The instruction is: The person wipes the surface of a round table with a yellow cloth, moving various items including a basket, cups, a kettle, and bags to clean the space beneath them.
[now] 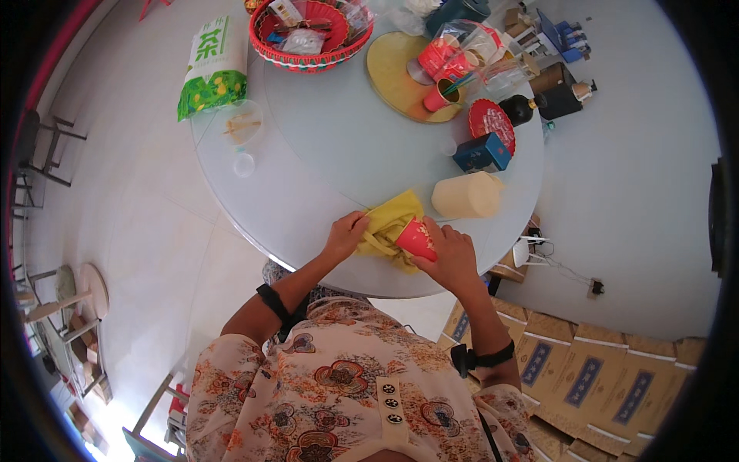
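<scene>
My left hand pinches the left edge of a crumpled yellow cloth near the front edge of the round table. In my right hand is a red paper cup with a pale floral pattern, tilted on its side with its rim towards the cloth. The cloth lies partly beneath and around the cup. Just beyond my right hand, a cream plastic pitcher is beside the cloth. The inside of the cup is mostly hidden.
A dark blue box, a red scalloped tray and a dark bottle are at the right. Farther back are a yellow round board, a red basket and a green-white bag. Cartons line the lower right.
</scene>
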The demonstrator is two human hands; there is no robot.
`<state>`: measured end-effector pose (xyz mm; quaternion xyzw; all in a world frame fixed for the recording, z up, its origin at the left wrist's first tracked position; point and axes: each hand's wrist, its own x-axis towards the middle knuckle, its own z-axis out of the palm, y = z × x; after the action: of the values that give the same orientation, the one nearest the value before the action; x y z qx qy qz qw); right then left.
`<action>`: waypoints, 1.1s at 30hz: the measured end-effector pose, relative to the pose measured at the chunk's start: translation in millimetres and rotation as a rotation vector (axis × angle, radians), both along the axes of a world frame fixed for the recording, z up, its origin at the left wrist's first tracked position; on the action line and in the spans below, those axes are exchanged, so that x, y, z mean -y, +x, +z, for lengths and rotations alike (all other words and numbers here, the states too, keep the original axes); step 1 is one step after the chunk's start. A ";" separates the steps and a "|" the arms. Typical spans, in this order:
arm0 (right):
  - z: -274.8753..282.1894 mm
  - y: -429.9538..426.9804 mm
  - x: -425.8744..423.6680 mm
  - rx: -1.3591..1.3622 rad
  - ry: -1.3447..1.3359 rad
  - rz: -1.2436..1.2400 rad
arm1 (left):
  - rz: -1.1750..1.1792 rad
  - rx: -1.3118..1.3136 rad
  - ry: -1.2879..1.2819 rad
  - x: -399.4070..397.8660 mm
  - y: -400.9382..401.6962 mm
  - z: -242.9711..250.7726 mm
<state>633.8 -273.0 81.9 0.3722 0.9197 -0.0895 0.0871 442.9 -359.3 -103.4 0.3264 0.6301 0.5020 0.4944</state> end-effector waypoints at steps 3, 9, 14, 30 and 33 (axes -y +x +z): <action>-3.8 6.3 1.3 0.258 0.003 0.061 | -0.019 0.014 -0.024 3.5 2.7 -4.0; 4.7 5.5 0.7 0.154 -0.134 -0.042 | 0.056 -0.007 0.085 4.8 5.0 -10.2; 8.4 11.3 3.6 -0.251 -0.086 -0.067 | -0.011 0.002 0.027 9.5 -1.6 -8.9; 21.7 -12.6 11.6 -0.245 -0.311 -0.308 | 0.069 -0.765 0.442 21.4 -50.3 2.6; 5.7 -3.3 15.2 -0.188 -0.126 -0.278 | -0.024 -0.877 0.441 25.8 -51.9 1.0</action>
<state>630.5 -288.2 87.6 0.4793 0.8562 -0.1926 0.0105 391.0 -385.1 -102.4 0.6113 0.6538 0.4329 0.1073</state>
